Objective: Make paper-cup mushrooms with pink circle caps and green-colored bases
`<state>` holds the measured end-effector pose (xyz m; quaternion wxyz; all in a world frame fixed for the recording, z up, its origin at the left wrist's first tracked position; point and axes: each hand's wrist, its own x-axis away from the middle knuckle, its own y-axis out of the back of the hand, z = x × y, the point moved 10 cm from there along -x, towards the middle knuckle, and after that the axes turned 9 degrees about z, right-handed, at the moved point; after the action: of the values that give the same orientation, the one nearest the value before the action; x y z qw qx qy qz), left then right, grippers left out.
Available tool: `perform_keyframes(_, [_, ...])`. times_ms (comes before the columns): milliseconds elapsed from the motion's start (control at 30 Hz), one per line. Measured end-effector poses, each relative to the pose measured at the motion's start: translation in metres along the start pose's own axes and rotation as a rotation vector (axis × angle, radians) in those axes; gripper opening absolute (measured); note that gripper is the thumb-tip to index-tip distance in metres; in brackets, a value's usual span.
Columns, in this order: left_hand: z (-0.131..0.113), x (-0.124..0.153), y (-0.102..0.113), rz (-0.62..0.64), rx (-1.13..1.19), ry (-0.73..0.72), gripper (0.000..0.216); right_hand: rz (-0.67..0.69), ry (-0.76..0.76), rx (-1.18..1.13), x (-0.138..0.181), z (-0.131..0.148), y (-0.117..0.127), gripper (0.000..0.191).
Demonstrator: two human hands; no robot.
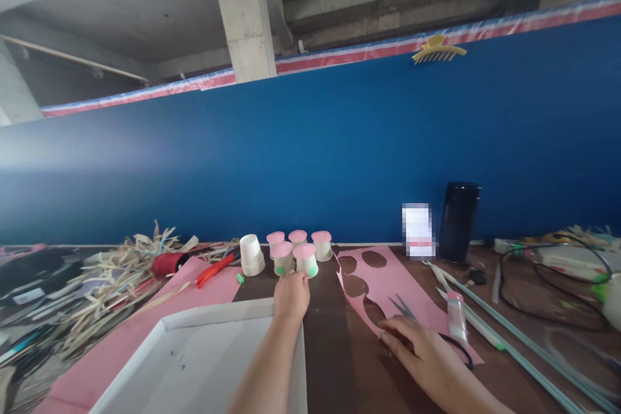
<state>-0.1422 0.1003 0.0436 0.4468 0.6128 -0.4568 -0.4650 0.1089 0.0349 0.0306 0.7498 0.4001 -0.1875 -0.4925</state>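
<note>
My left hand is closed, its knuckles just in front of a group of small white cups topped with pink paper discs. What its fingers grip, if anything, is hidden. Some cups carry green patches at the base. To the right, my right hand reaches over scissors with dark handles, thumb and fingertips apart at the edge of a pink paper sheet. Round holes have been cut from that sheet. The scissors' blades are spread on it, and part of the handles is under my hand.
A shallow white tray fills the front left. Stacked plain white cups stand behind it, near a red-handled tool and pale strips. At right are a glue bottle, long rods and a black flask.
</note>
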Motion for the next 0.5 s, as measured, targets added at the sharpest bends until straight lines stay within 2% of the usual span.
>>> perform_keyframes(500, [0.0063, -0.0032, -0.0046, 0.0, 0.003, 0.03, 0.027, 0.013, -0.008, 0.012, -0.0015, -0.0015, -0.0019, 0.028])
